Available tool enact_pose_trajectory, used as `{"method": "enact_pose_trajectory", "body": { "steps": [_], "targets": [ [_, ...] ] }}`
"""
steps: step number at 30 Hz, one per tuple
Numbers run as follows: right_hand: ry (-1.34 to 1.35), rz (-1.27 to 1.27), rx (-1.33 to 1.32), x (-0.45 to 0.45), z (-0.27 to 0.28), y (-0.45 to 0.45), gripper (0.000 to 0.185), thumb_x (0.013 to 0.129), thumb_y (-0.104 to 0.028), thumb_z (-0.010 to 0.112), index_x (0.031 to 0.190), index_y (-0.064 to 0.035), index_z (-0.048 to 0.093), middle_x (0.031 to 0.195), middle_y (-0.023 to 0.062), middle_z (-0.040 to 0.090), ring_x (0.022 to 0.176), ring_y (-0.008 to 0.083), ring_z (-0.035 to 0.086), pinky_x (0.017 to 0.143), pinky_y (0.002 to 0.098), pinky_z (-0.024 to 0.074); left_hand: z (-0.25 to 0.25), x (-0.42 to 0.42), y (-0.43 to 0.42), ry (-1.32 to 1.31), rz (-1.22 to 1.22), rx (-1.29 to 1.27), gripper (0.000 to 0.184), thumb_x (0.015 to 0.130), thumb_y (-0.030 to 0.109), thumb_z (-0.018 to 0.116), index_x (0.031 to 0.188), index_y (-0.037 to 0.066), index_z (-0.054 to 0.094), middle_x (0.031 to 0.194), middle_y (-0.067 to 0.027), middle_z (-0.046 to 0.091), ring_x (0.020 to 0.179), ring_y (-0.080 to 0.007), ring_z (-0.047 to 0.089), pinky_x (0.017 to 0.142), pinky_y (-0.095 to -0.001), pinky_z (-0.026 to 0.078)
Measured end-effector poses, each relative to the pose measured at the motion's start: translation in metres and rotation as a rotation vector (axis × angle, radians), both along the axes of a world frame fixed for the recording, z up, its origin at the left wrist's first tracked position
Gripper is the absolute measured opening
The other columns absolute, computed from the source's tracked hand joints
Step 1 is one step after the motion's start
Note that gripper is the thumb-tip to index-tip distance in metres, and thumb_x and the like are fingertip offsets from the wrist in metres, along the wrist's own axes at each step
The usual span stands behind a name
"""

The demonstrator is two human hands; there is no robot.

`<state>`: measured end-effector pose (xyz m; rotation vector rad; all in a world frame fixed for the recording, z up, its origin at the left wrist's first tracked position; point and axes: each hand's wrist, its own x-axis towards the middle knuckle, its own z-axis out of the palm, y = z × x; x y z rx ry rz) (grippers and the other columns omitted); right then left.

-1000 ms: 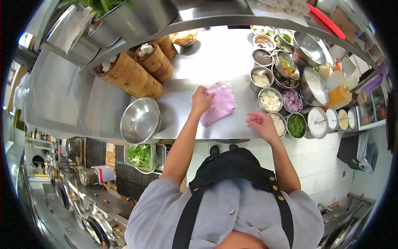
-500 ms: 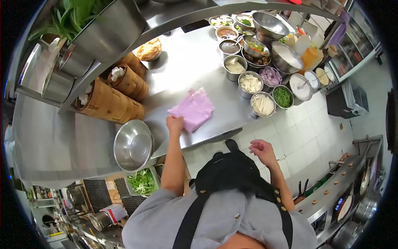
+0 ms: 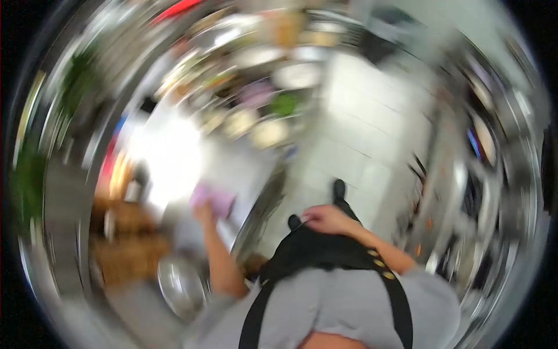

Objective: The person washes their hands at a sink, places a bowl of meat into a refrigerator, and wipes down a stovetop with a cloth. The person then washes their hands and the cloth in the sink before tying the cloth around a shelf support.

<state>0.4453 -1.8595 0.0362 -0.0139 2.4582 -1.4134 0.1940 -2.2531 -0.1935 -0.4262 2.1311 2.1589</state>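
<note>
My left hand (image 3: 203, 212) is closed on a pinkish-purple cloth (image 3: 218, 200) lying on the steel counter (image 3: 235, 166). The cloth looks folded or bunched, though blur hides its edges. In front of the black apron (image 3: 311, 247) is my right hand (image 3: 326, 220), off the counter and above the floor. Its fingers are smeared, so whether they hold anything is unclear. Near my left forearm stands a steel bowl (image 3: 179, 285).
Bamboo steamers (image 3: 131, 256) stand at the left. Several food containers, among them chopped greens (image 3: 283, 104) and sliced purple onion (image 3: 256, 94), crowd the counter's far end. Tiled floor (image 3: 363, 131) runs between the counter and the blurred stove side (image 3: 465, 192) at right.
The view has swung to the right and is now blurred. My left hand still grips the cloth, which appears more bunched. My right hand has come in front of the apron.
</note>
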Motion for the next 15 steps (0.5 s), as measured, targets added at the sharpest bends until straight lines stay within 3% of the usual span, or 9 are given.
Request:
{"method": "enact_pose_trajectory", "body": {
  "steps": [1, 2, 3, 4, 6, 8, 11, 12, 15],
  "targets": [
    [0.143, 0.070, -0.119, -0.004, -0.016, -0.002, 0.026, 0.077, -0.014, 0.058, 0.102, -0.0049, 0.060, 0.086, 0.0159, 0.063, 0.075, 0.0286, 0.061, 0.067, 0.0354, 0.0488, 0.105, 0.021, 0.045, -0.121, -0.063, 0.041, 0.016, 0.079, 0.011, 0.058, 0.091, 0.000, 0.055, 0.081, -0.0095, 0.061, 0.070, -0.0183, 0.061, 0.055, -0.0309, 0.051],
    [0.266, 0.023, -0.166, -0.007, -0.010, -0.005, 0.026, 0.076, -0.011, 0.056, 0.101, -0.0054, 0.060, 0.082, 0.0151, 0.062, 0.073, 0.0290, 0.059, 0.068, 0.0378, 0.0477, 0.132, 0.020, 0.060, -0.115, -0.210, -0.176, 0.028, 0.076, 0.005, 0.056, 0.102, -0.005, 0.051, 0.091, -0.0147, 0.061, 0.075, -0.0230, 0.063, 0.061, -0.0337, 0.055],
    [0.408, 0.006, -0.233, -0.018, -0.014, -0.004, 0.026, 0.076, -0.014, 0.056, 0.100, -0.0043, 0.060, 0.080, 0.0152, 0.061, 0.073, 0.0308, 0.059, 0.066, 0.0400, 0.0466, 0.204, 0.053, 0.124, -0.006, -0.171, -0.199, 0.036, 0.075, 0.001, 0.053, 0.110, -0.007, 0.048, 0.098, -0.0175, 0.058, 0.079, -0.0268, 0.062, 0.065, -0.0368, 0.055],
    [0.337, 0.023, -0.102, -0.026, 0.011, 0.007, 0.028, 0.076, -0.018, 0.058, 0.099, -0.0013, 0.060, 0.081, 0.0155, 0.062, 0.074, 0.0317, 0.059, 0.065, 0.0406, 0.0459, 0.224, 0.075, 0.159, 0.126, -0.305, -0.115, 0.043, 0.073, -0.001, 0.056, 0.114, -0.007, 0.046, 0.105, -0.0173, 0.055, 0.086, -0.0277, 0.060, 0.072, -0.0388, 0.054],
    [0.225, -0.148, -0.110, -0.037, 0.024, 0.023, 0.031, 0.076, -0.022, 0.059, 0.097, 0.0000, 0.059, 0.083, 0.0162, 0.063, 0.076, 0.0314, 0.060, 0.065, 0.0413, 0.0456, 0.193, 0.080, 0.194, 0.172, -0.550, -0.301, 0.047, 0.074, -0.001, 0.061, 0.117, -0.004, 0.043, 0.108, -0.0159, 0.054, 0.092, -0.0260, 0.058, 0.077, -0.0361, 0.051],
    [0.248, -0.428, -0.171, -0.033, 0.006, 0.057, 0.032, 0.075, -0.023, 0.060, 0.097, 0.0000, 0.059, 0.082, 0.0166, 0.063, 0.076, 0.0316, 0.060, 0.066, 0.0412, 0.0464, 0.265, 0.139, 0.306, 0.039, -0.860, -0.290, 0.052, 0.076, -0.001, 0.063, 0.122, 0.000, 0.039, 0.117, -0.0152, 0.049, 0.100, -0.0251, 0.055, 0.081, -0.0328, 0.049],
    [0.421, -1.189, -0.231, -0.012, -0.060, 0.127, 0.034, 0.075, -0.018, 0.062, 0.103, -0.0013, 0.057, 0.081, 0.0168, 0.064, 0.074, 0.0302, 0.062, 0.069, 0.0390, 0.0494, 0.247, 0.167, 0.423, 0.068, -1.458, 0.003, 0.060, 0.079, -0.002, 0.061, 0.131, 0.005, 0.032, 0.134, -0.0143, 0.035, 0.111, -0.0225, 0.048, 0.080, -0.0302, 0.048],
    [0.220, -1.162, -0.353, 0.027, -0.045, 0.174, 0.041, 0.075, -0.013, 0.059, 0.113, -0.0012, 0.052, 0.082, 0.0164, 0.064, 0.074, 0.0274, 0.063, 0.067, 0.0366, 0.0498, 0.252, 0.180, 0.460, 0.053, -1.597, 0.059, 0.063, 0.079, -0.003, 0.060, 0.134, 0.005, 0.029, 0.139, -0.0141, 0.029, 0.115, -0.0220, 0.045, 0.080, -0.0305, 0.048],
    [0.633, -1.626, -0.436, 0.125, -0.074, 0.261, 0.039, 0.070, 0.005, 0.047, 0.106, -0.0031, 0.058, 0.096, 0.0126, 0.063, 0.086, 0.0222, 0.062, 0.071, 0.0336, 0.0501, 0.246, 0.188, 0.537, 0.065, -1.752, -0.159, 0.063, 0.080, 0.000, 0.059, 0.136, 0.005, 0.029, 0.136, -0.0150, 0.035, 0.111, -0.0223, 0.049, 0.079, -0.0308, 0.048]
  ]
}}
